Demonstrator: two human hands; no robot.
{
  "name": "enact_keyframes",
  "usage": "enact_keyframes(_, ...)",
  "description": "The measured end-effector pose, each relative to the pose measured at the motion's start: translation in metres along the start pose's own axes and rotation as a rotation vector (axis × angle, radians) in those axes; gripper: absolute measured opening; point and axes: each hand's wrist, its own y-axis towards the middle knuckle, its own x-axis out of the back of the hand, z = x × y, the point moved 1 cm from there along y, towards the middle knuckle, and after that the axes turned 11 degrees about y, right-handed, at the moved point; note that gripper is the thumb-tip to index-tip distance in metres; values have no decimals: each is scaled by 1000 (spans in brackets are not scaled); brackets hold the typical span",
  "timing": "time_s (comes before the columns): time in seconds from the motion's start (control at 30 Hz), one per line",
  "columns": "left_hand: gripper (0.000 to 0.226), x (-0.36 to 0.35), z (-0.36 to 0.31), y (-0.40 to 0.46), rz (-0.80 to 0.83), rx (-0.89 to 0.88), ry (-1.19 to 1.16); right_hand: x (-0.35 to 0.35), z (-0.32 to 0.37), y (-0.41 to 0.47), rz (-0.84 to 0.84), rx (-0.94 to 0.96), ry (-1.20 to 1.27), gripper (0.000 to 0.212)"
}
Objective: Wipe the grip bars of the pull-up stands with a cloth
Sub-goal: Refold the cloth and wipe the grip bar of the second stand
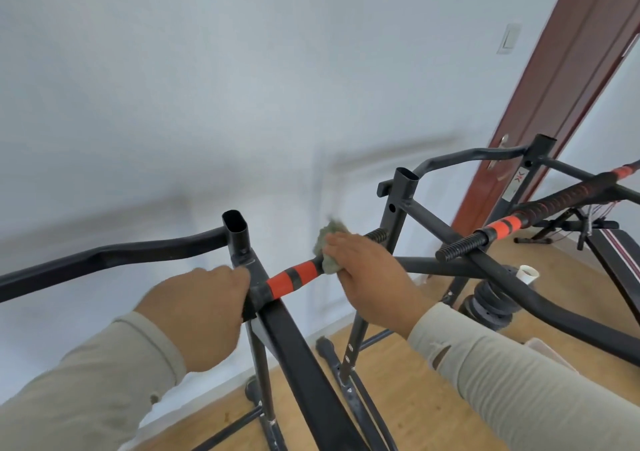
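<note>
While the left hand (204, 312) curls around the black frame joint of the near pull-up stand (239, 239), just left of where the grip bar (294, 277) meets the upright, the right hand (367, 274) wraps its fingers over that same bar with a grey-green cloth (327, 242) bunched between palm and bar. The cloth sits on the bar just right of its orange-and-black taped section, and a tuft of it sticks up above the knuckles. Past the right hand, the ribbed black end of the bar shows briefly before it runs behind the upright of a second stand (398, 208). That second stand rises to the right of the near one, carrying its own grip bar (512, 225) with an orange band and black ribbed wrap, well apart from both hands. Below that far bar, a stack of dark weight plates (491, 305) rests on the wooden floor (415, 398). Behind the second stand a reddish-brown door (554, 87) stands against the pale wall (173, 87), with a light switch (507, 39) beside it. Both forearms wear light beige sleeves (519, 381).
</note>
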Motion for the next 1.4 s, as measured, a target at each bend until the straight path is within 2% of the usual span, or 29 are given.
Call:
enact_keyframes(0.1,14,10,-20,17,-83,-54,39,2,-6,0,24,67,-20,30)
enact_keyframes(0.2,8,11,-37,33,-72,-90,129,15,-32,-5,106,147,-189,55)
enact_keyframes(0.27,9,11,-39,37,-46,-85,161,31,-52,-5,127,109,-299,65)
enact_keyframes(0.3,10,11,-38,37,-31,-85,171,40,-60,-2,128,55,-346,64)
enact_keyframes(0.37,13,10,-38,36,-21,-84,198,53,-72,4,154,-89,-411,49)
enact_keyframes(0.5,25,7,-40,36,-33,-80,221,52,-65,9,177,-337,-265,40)
enact_keyframes(0.57,25,5,-39,37,-33,-77,218,39,-35,8,132,-304,-186,37)
enact_keyframes(0.67,22,3,-38,38,-43,-72,198,16,13,3,119,-109,11,26)
enact_keyframes(0.73,23,2,-38,37,-39,-68,193,9,16,5,132,-28,63,22)
enact_keyframes(0.87,27,1,-40,35,-46,-62,209,29,-31,25,298,-54,-185,36)
enact_keyframes(0.97,29,2,-40,34,-53,-67,214,60,-54,43,356,-225,-281,29)
enact_keyframes(1.07,29,4,-41,34,-45,-60,207,70,-50,63,435,-268,-520,27)
enact_keyframes(1.1,28,4,-41,34,-47,-58,202,67,-46,66,466,-288,-527,27)
enact_keyframes(1.17,27,4,-41,35,-53,-58,190,51,-34,68,540,-357,-378,29)
enact_keyframes(1.23,25,4,-41,35,-54,-55,173,33,-11,68,573,-385,-129,30)
enact_keyframes(1.3,27,4,-41,35,-51,-47,160,21,7,66,537,-353,111,27)
enact_keyframes(1.4,29,3,-41,34,-49,-43,190,24,9,53,457,-284,208,27)
